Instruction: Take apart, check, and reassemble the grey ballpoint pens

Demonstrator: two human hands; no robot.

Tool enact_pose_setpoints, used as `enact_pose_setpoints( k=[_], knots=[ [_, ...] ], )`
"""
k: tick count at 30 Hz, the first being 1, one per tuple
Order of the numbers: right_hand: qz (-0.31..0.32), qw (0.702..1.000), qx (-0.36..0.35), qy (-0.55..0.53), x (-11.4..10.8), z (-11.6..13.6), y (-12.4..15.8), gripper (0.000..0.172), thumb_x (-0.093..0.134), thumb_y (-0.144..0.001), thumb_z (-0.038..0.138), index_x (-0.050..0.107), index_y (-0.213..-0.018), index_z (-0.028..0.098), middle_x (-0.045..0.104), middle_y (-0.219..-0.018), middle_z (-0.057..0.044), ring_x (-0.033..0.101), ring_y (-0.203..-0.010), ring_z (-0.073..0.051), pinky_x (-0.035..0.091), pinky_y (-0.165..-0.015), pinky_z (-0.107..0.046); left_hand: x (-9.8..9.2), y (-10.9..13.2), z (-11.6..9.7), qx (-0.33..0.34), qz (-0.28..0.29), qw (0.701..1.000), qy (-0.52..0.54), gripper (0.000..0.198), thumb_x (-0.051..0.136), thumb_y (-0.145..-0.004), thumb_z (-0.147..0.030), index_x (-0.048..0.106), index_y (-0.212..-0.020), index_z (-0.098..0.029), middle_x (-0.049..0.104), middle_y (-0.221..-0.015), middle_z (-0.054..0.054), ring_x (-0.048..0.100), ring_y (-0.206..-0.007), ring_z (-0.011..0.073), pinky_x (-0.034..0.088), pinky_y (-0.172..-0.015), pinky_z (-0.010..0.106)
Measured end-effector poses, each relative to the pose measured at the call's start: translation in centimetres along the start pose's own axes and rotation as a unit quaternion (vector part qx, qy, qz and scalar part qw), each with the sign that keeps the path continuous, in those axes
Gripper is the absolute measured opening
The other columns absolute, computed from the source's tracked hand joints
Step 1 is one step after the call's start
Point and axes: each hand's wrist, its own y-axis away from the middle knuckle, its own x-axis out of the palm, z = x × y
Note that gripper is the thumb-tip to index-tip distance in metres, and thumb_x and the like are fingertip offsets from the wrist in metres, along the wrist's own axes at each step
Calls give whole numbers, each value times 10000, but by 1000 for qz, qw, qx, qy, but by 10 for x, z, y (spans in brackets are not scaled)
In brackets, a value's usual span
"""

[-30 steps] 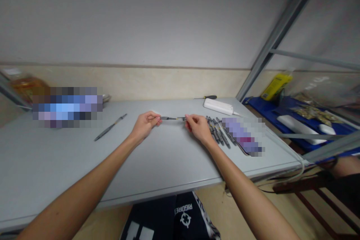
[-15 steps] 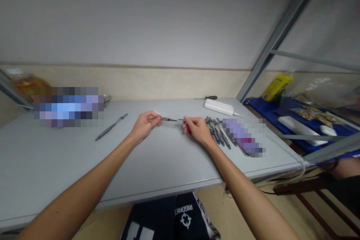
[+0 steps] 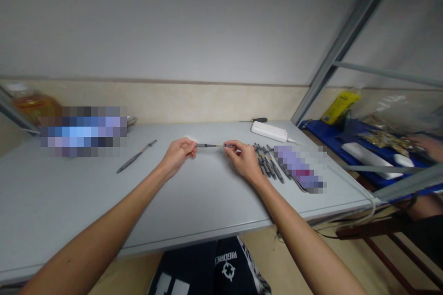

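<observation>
A slim grey pen [image 3: 209, 146] is held level just above the desk, spanning the space between my two hands. My left hand [image 3: 180, 156] pinches its left end, with the fingers curled in. The thumb and fingers of my right hand [image 3: 243, 159] close on the other end and partly hide it. Beside my right hand, several similar grey pens [image 3: 276, 166] lie in a row. Left of my left hand, a single grey pen [image 3: 137, 156] rests slantwise on the desk.
On the grey desk [image 3: 194, 212] are a white power strip [image 3: 269, 132], a dark-handled screwdriver [image 3: 259, 120] and two blurred-out items. A bottle of amber liquid [image 3: 38, 103] stands far left. Beyond the metal frame, another person's hand [image 3: 429, 146] is near small metal parts [image 3: 386, 140] on blue material.
The pen's parts have come together, and the gap near my right fingers has closed. My right hand's fingers have shifted their grip. Another person's hand has appeared at the far right.
</observation>
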Motion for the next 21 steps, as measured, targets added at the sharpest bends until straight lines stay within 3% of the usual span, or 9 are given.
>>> enact_pose_setpoints(
  k=[7,13,21],
  knots=[
    [60,993,76,-62,-1,2,-1,344,514,-785,442,556,-570,177,492,-428,28,409,-398,-93,319,-440,-222,2,2,-1,82,-10,990,-115,246,703,-587,-330,555,-652,-145,601,-575,6,551,-547,114,419,-572,243],
    [119,932,222,-261,-3,1,-4,309,561,-722,457,548,-610,169,414,-371,72,306,-307,-62,213,-337,-203,1,3,-2,171,-11,963,-207,182,625,-692,-320,553,-722,-156,607,-656,11,581,-655,137,431,-639,254],
    [78,955,149,-243,0,0,-4,319,619,-706,481,557,-665,171,503,-490,48,382,-369,-66,287,-349,-198,2,6,-1,110,123,959,-232,263,521,-797,-417,519,-739,-161,518,-591,-29,468,-544,96,360,-545,220]
  ],
)
